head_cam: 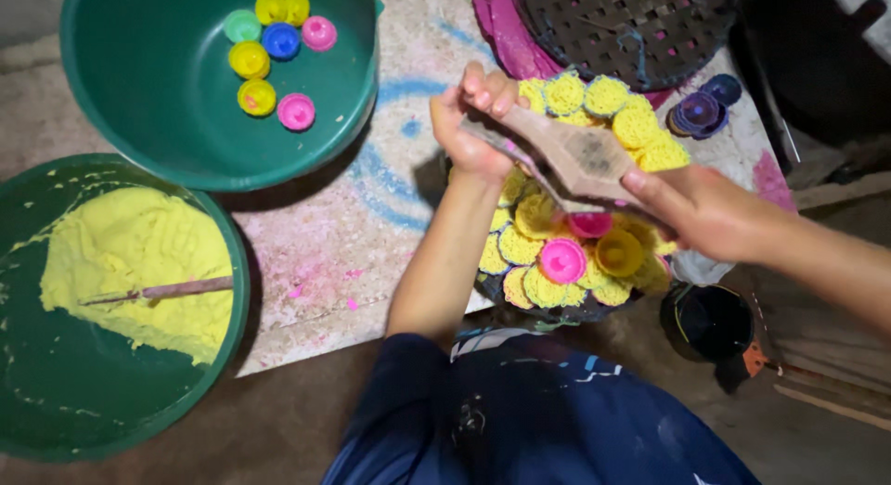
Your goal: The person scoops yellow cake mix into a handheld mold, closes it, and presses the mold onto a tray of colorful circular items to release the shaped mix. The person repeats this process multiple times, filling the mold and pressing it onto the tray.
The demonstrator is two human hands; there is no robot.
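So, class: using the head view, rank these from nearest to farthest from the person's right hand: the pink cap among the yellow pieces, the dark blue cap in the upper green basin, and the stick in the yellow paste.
From the right hand:
1. Pink cap, just below-left of it.
2. Dark blue cap, upper left, in the upper green basin.
3. Stick, far left, lying in the yellow paste.

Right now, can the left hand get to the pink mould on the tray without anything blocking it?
Probably not at once. The left hand and the right hand both hold the wooden tool, which lies right above the pink mould. The left hand would have to let go first.
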